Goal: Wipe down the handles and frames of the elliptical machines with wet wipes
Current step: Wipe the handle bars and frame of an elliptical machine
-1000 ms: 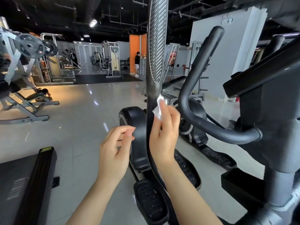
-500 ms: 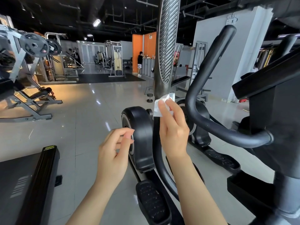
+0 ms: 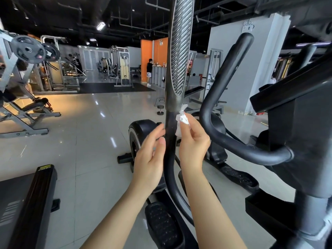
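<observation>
A tall black elliptical handle bar (image 3: pixel 169 137) with a ribbed grip (image 3: pixel 180 51) rises straight in front of me. My right hand (image 3: pixel 194 146) pinches a crumpled white wet wipe (image 3: pixel 182 119) and presses it against the bar's right side, just below the grip. My left hand (image 3: pixel 149 155) hovers at the bar's left side with fingers loosely curled, holding nothing and just off the bar. A curved fixed handle (image 3: pixel 221 105) loops to the right, joined to the console frame (image 3: pixel 305 133). The foot pedal (image 3: pixel 163 227) lies below.
A black treadmill edge (image 3: pixel 32 203) is at lower left. A weight machine with plates (image 3: pixel 27 51) stands at far left. A second elliptical (image 3: pixel 217 133) sits behind. A person (image 3: pixel 149 71) stands by the orange wall. Glossy tiled floor (image 3: pixel 80 132) spreads between.
My left hand has moved right and up, close beside the bar. My right hand with the wipe has shifted up toward the base of the ribbed grip, and the wipe is more bunched.
</observation>
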A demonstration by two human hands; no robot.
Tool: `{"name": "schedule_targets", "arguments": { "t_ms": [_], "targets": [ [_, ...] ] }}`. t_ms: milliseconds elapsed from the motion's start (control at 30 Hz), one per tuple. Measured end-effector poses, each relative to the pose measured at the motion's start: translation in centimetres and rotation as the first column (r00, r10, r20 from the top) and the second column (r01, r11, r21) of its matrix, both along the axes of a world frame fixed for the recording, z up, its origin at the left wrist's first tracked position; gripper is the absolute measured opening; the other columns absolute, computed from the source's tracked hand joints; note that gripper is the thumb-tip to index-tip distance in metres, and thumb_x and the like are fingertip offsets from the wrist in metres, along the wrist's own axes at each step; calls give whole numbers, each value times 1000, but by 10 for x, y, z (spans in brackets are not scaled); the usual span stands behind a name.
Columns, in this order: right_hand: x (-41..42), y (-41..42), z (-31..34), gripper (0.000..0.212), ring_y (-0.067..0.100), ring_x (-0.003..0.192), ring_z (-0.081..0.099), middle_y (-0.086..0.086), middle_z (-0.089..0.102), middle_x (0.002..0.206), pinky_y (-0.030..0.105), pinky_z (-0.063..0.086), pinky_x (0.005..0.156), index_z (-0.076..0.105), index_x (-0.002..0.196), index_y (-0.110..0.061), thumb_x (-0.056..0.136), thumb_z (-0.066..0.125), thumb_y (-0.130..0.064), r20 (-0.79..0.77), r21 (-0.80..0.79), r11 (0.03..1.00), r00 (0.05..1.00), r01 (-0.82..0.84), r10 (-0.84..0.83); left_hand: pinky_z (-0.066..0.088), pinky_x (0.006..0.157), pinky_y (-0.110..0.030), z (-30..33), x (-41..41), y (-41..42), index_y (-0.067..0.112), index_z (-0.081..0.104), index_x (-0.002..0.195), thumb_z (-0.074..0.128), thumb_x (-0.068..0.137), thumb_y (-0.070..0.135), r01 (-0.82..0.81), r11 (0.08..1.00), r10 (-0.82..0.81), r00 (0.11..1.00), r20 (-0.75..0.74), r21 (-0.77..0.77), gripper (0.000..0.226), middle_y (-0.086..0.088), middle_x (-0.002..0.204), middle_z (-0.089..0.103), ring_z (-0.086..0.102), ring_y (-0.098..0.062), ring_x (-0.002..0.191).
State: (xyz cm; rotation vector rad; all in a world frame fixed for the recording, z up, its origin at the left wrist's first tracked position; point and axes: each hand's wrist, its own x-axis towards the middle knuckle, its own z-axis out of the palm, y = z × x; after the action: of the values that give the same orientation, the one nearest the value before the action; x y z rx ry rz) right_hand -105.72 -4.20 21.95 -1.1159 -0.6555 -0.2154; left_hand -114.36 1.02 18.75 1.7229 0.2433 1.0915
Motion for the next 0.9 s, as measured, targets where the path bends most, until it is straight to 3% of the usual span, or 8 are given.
{"name": "schedule_targets", "arguments": {
  "t_ms": [133,233,333,467,600,700,800,900],
  "targets": [
    [3,-2,1,24,9,112,64,-2,73,112,33,48,102,73,107,-24,97,57,-9,-68,-5,994,992,-110,110,40,111,-42,1,-3,2,50,45,130,38,93,56,54,998,-54,999,-6,-17,38,18,136,56,53,-1,125],
    [-8,4,-12,30,12,120,59,5,68,123,22,46,100,69,118,-12,96,53,0,227,-4,984,959,176,-170,41,111,-43,0,-5,3,47,45,129,38,93,46,85,995,-84,996,18,-48,37,18,135,56,54,-1,125],
    [-8,15,-36,30,23,133,48,13,52,138,28,37,112,59,128,0,102,46,-6,581,-4,927,755,375,-303,43,109,-44,-2,-5,7,40,47,131,41,94,46,98,992,-93,994,61,-82,37,13,131,61,56,-7,124],
    [6,16,-79,27,27,119,57,12,65,125,36,34,115,67,118,4,98,49,1,854,-122,860,493,496,-163,46,106,-44,-8,-12,13,37,54,123,45,99,50,-6,991,20,994,106,-131,29,4,128,62,60,-9,118],
    [4,-5,-133,28,25,111,62,9,70,113,35,39,111,70,112,4,102,43,0,882,-289,817,471,499,24,49,101,-38,-23,-25,24,39,57,113,48,97,49,-75,974,99,989,107,-214,20,14,117,65,64,-5,106],
    [-1,-24,-149,28,20,115,59,7,68,115,31,49,99,70,111,1,89,56,11,845,-378,810,525,448,104,49,96,-33,-40,-32,28,42,59,110,45,84,60,-70,979,85,994,72,-193,35,22,113,66,64,-6,108],
    [-2,-29,-108,25,18,123,55,13,68,116,27,47,104,70,109,4,89,57,11,840,-237,867,540,438,-43,48,97,-32,-54,-36,24,41,57,115,41,87,59,-38,991,41,999,22,-126,37,23,120,63,62,-6,112],
    [12,-17,-40,25,29,125,56,17,68,117,37,46,107,70,110,6,88,61,14,906,-60,886,398,460,-145,49,95,-33,-64,-35,20,37,57,116,42,87,58,-27,988,30,999,17,-151,39,22,120,62,62,-8,112]
  ]
}}
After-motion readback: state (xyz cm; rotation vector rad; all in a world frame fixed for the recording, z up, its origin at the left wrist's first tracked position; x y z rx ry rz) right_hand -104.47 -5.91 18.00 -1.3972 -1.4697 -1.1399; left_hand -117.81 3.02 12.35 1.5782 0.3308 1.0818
